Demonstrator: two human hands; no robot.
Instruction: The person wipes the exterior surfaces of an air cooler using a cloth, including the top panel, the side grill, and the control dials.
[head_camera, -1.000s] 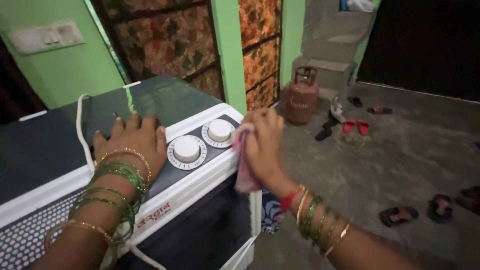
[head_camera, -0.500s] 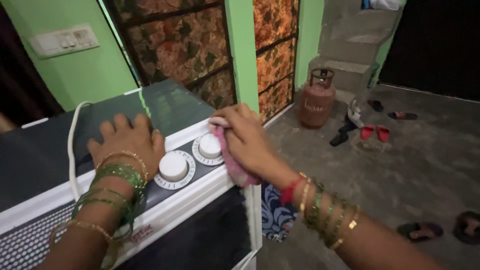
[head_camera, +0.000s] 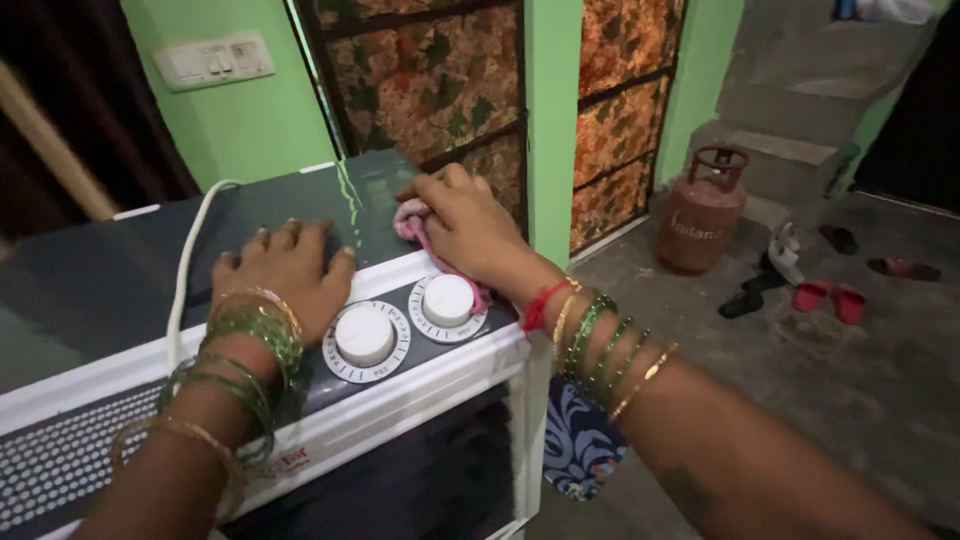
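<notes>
Right hand (head_camera: 462, 228) grips pink cloth (head_camera: 412, 224) on cooler (head_camera: 150, 270) lid behind two dials (head_camera: 447, 300); left hand (head_camera: 287, 270) flat, empty, beside white cable (head_camera: 187, 270).

Dim indoor light — glare streak on the dark lid (head_camera: 330, 215), soft blur.

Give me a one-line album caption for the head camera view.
Right hand presses a pink cloth on a cooler's dark top; left hand rests flat beside two white dials.
</notes>
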